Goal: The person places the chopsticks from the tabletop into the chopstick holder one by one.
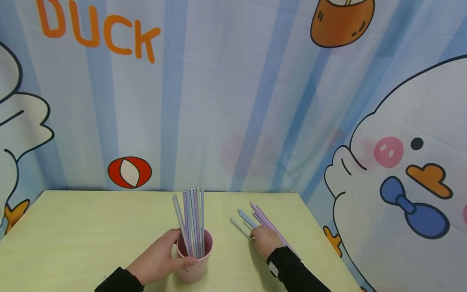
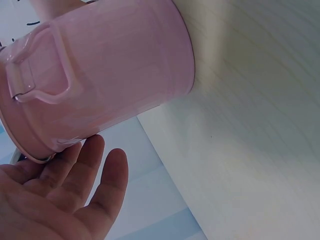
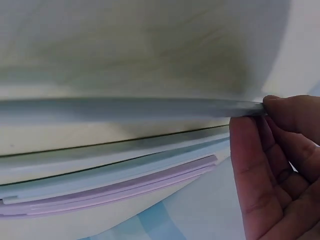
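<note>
A small pink bucket [image 1: 193, 271] stands on the table, shown with a looped side handle [image 2: 70, 75] in the left wrist view. My left hand [image 1: 160, 257] holds it near the rim, thumb on the near side. Several pale blue and lilac straws [image 1: 193, 219] stand upright inside, one leaning left. To the right, my right hand [image 1: 268, 241] is low over loose straws. In the right wrist view, thumb and fingers pinch the end of a grey-blue straw [image 3: 125, 110]. Below it in that view lie a light blue straw [image 3: 110, 172] and lilac straws [image 3: 115, 187].
The pale wooden table [image 1: 91, 227] ends at a back edge against a blue-striped curtain [image 1: 215, 101] printed with cartoon ducks. Loose lilac straws [image 1: 268, 219] lie diagonally near the table's right edge.
</note>
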Demonstrator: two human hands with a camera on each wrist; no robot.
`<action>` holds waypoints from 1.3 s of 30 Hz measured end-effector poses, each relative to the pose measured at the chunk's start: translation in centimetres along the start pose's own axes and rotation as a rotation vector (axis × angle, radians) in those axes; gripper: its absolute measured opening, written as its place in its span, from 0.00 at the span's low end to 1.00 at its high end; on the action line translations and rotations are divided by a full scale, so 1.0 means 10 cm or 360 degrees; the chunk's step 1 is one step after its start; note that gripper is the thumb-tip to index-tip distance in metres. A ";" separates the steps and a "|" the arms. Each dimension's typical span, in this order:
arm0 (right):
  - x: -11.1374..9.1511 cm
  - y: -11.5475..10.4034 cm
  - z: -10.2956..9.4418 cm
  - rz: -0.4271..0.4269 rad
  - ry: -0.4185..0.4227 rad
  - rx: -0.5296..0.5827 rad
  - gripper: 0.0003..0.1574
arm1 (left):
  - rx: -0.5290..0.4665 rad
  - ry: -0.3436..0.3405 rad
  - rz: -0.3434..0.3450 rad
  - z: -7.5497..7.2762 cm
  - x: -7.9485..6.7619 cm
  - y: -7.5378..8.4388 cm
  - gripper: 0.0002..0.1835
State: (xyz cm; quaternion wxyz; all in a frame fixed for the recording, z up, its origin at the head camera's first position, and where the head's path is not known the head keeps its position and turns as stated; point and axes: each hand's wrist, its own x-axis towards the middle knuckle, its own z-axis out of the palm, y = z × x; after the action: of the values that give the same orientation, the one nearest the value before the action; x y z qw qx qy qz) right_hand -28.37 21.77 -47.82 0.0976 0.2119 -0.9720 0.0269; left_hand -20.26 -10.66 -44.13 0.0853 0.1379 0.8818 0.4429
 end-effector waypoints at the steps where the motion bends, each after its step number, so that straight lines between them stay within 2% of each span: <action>1: 0.01 0.00 -0.03 0.0007 -0.0015 0.0036 0.03 | -0.0002 0.0000 -0.0003 0.00 0.00 0.00 0.46; 8: 0.10 -0.03 -0.34 0.0071 -0.0026 0.0415 0.04 | 0.0006 -0.0002 0.0008 0.00 0.00 0.00 0.44; 11: 0.14 -0.07 -0.49 0.0082 0.0020 0.0608 0.07 | 0.0012 0.0001 0.0029 0.00 0.00 0.00 0.43; 19: 0.27 -0.27 -0.93 0.0128 0.0163 0.1113 0.21 | 0.0008 0.0010 0.0043 0.00 -0.01 0.01 0.43; 25: 0.36 -0.48 -1.21 0.0088 0.0310 0.1386 0.23 | 0.0013 0.0007 0.0043 0.00 -0.01 0.01 0.44; 32: 0.43 -0.68 -1.38 -0.0025 0.0429 0.1574 0.24 | 0.0023 0.0007 0.0018 0.00 0.00 0.01 0.45; 39: 0.49 -0.84 -1.33 -0.0060 0.0424 0.1738 0.22 | -0.0002 -0.0015 -0.0007 -0.01 0.00 0.01 0.46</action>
State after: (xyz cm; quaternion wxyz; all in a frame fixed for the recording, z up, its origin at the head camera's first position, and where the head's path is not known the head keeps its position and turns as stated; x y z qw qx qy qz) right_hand -26.90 13.43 -33.73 0.0960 0.2437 -0.7923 0.5511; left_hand -20.30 -10.68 -44.03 0.0906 0.1380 0.8814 0.4426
